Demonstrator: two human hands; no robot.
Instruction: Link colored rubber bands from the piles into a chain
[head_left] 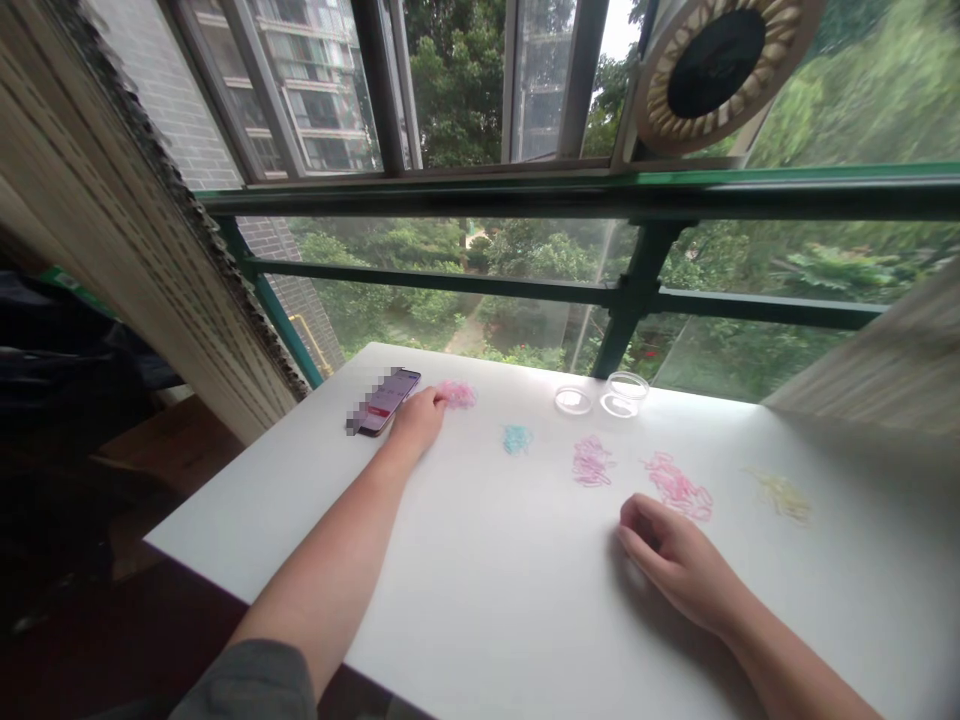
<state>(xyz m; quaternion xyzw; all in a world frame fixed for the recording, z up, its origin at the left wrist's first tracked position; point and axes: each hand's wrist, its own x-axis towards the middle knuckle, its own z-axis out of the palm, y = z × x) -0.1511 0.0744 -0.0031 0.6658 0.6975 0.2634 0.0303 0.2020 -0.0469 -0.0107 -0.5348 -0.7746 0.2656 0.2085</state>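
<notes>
At the far left of the white table, my left hand (418,420) has its fingers pinched at the near edge of a pile of pink rubber bands (459,394). How many bands are between the fingertips is hidden. My right hand (675,555) is curled, thumb and index fingertip close together, just in front of a reddish-pink pile of bands (677,485). Anything inside it is too hidden to name. Between the hands lie a small turquoise pile (517,438) and a purple-pink pile (592,462). A yellow pile (784,497) lies farther right.
A phone (384,402) with its screen lit lies left of my left hand. Clear round dishes (573,401) stand near the back edge, with a stacked pair (626,393) beside them. Behind the white table (480,590) runs a green window railing (465,280); a curtain (172,220) hangs at left.
</notes>
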